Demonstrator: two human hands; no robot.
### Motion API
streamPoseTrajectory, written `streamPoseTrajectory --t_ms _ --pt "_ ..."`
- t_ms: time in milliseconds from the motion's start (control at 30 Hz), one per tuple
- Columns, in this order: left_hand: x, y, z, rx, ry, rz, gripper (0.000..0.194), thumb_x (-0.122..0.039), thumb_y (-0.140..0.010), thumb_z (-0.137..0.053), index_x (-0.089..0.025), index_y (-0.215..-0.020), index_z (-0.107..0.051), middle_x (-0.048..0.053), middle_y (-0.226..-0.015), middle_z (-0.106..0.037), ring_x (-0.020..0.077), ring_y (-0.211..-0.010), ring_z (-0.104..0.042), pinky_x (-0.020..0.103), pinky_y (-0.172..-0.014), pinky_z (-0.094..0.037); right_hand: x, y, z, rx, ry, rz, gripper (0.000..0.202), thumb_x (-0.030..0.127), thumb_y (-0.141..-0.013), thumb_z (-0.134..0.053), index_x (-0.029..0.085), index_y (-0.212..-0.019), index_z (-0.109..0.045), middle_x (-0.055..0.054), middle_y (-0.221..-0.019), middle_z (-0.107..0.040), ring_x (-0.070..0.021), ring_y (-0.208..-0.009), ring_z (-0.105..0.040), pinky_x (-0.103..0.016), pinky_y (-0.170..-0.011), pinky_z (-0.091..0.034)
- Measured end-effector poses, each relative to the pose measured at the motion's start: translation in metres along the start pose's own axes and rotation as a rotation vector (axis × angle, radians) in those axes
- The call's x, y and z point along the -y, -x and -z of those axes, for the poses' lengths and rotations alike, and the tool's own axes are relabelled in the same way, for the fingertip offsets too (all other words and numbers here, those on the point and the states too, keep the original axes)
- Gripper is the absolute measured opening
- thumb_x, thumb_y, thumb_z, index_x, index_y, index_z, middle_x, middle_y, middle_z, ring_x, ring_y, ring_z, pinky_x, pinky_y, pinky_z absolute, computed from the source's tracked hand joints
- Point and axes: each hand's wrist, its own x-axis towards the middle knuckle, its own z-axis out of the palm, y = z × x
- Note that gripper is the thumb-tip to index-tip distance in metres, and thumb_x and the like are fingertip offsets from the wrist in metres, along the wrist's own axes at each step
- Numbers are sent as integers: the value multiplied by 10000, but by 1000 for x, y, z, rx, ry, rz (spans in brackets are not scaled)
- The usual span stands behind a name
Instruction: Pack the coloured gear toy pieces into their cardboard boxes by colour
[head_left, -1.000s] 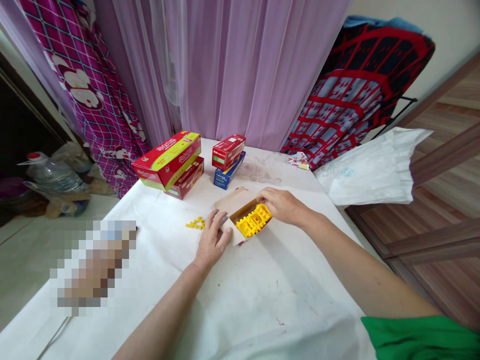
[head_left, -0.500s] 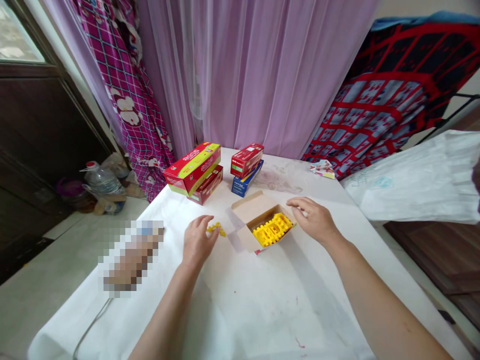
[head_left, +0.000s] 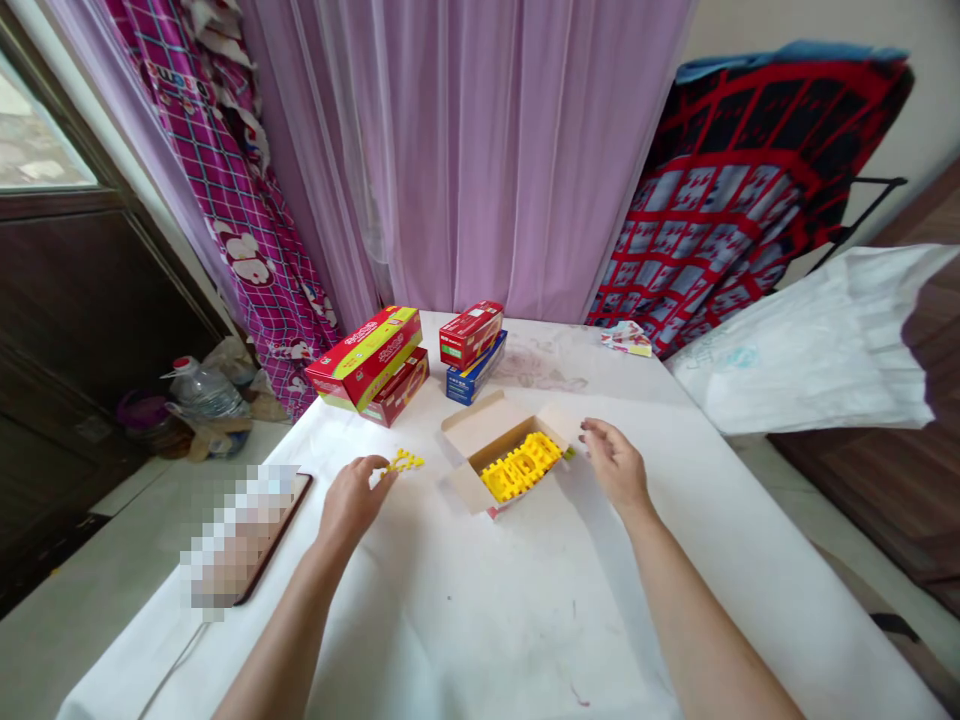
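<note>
An open cardboard box [head_left: 491, 449] lies on the white-covered table with its flaps spread. Interlocked yellow plastic pieces [head_left: 520, 468] fill it. Left of the box is a small cluster of yellow pieces [head_left: 405, 461]; my left hand [head_left: 355, 497] is at its left end, with thumb and fingertips closed on one of the pieces. My right hand [head_left: 616, 464] is held beside the box's right side, fingers a little curled and apart, with nothing in it and not touching the box.
Behind stand two stacks: a red-yellow box [head_left: 367, 355] on a red box [head_left: 397, 388], and a red box [head_left: 471, 335] on a blue box [head_left: 476, 370]. A phone [head_left: 251, 540] with a cable lies left. A white bag [head_left: 810, 345] hangs over the right edge.
The view has shifted, so the box and stacks sit further left. My left hand has closed on the small yellow cluster. My right hand has moved slightly away from the box.
</note>
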Motion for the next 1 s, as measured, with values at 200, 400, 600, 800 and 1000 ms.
streamPoseTrajectory --t_ms 200,400,600,800,1000 --pt "-73 -9 25 -25 47 -132 271 -484 -869 -546 -242 -904 -662 28 -917 -693 214 -870 -641 324 -790 -477 -2 3 -24 225 -292 -118 611 662 -742 -581 175 -1101 -668 -111 -1114 -715 -278 -968 -658 -347 -714 -561" --pt "-159 -22 8 129 -22 -293 181 -386 -863 -600 -218 -893 -659 49 -942 -693 220 -919 -626 325 -805 -447 -16 17 -28 132 -492 -243 677 766 -682 -602 150 -927 -740 -105 -873 -747 -250 -816 -659 -308 -596 -498" --pt "-201 -38 -18 161 -123 -347 228 -420 -852 -604 -197 -848 -646 83 -892 -673 261 -910 -617 364 -818 -424 -23 19 -22 95 -734 -350 670 773 -654 -641 153 -879 -752 -133 -877 -752 -220 -786 -669 -290 -587 -491" --pt "-209 -38 -23 190 -199 -339 234 -430 -860 -592 -201 -872 -637 74 -899 -667 254 -919 -612 353 -813 -410 -26 14 -20 92 -851 -400 611 740 -648 -676 161 -832 -738 -120 -851 -752 -188 -722 -664 -275 -575 -496" --pt "-197 -30 -21 241 -254 -351 216 -414 -860 -586 -208 -881 -646 62 -906 -683 250 -922 -625 351 -808 -401 -26 14 -21 118 -790 -359 581 720 -678 -668 158 -808 -735 -107 -829 -739 -176 -696 -646 -279 -576 -496"
